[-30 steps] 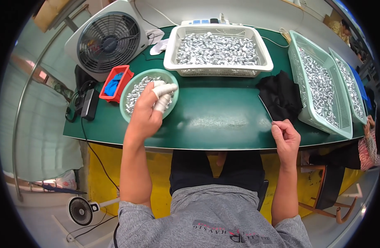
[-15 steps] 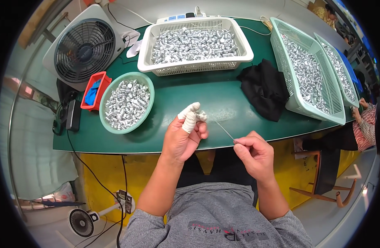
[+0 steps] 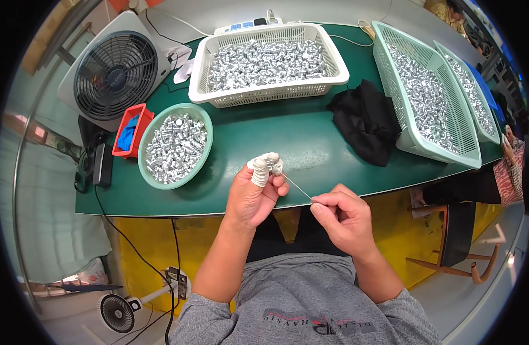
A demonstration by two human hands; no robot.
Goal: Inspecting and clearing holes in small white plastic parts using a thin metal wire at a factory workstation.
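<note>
My left hand, its thumb and some fingertips wrapped in white tape, is pinched over the front of the table. A small silvery metal fitting seems to sit between the taped fingers, mostly hidden by them. From the right, my right hand grips a thin metal rod between thumb and index finger. The rod's far tip reaches the taped fingers where the fitting is; whether it enters the fitting cannot be made out. Left of my hands stands a round pale green bowl full of similar silvery fittings.
A white basket of fittings stands at the back. Two pale green baskets of them line the right side. Nearby are a black cloth, a red box, a box fan and trailing cables. Another person's hand shows far right.
My right hand has moved left, bringing the rod's tip from apart to the left fingers. The left index finger has curled down over the fitting.
</note>
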